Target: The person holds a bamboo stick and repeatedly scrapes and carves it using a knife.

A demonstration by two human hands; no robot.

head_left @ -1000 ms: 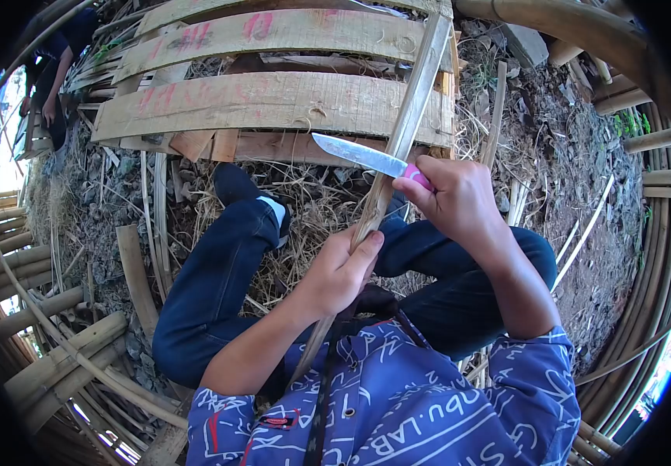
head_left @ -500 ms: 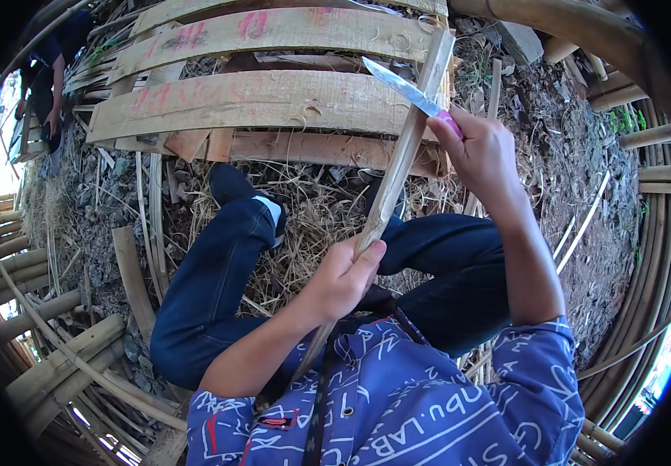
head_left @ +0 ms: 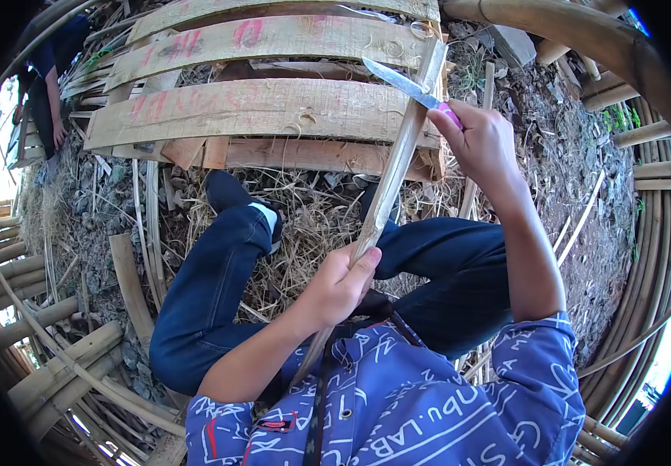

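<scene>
A long wooden stick (head_left: 391,181) runs slantwise from beside my body up to the pallet-like plank stand, its far end over the planks. My left hand (head_left: 341,286) is wrapped around its lower part, thumb on top. In my right hand (head_left: 481,144) is a knife (head_left: 399,78) with a pink handle, closed in my fingers. The knife's blade lies across the upper part of the stick and points to the upper left. Pale, freshly cut wood shows along the stick.
The slatted wooden stand (head_left: 265,105) bears red marks and curled shavings. Straw and chips cover the ground between my legs. Bamboo poles (head_left: 658,171) line the right side, more bamboo (head_left: 64,369) lies at lower left. Another person's arm (head_left: 54,105) shows at upper left.
The view has shifted slightly. The knife blade sits a little differently across the stick's upper part, its angle somewhat flatter. Both hands keep their hold.
</scene>
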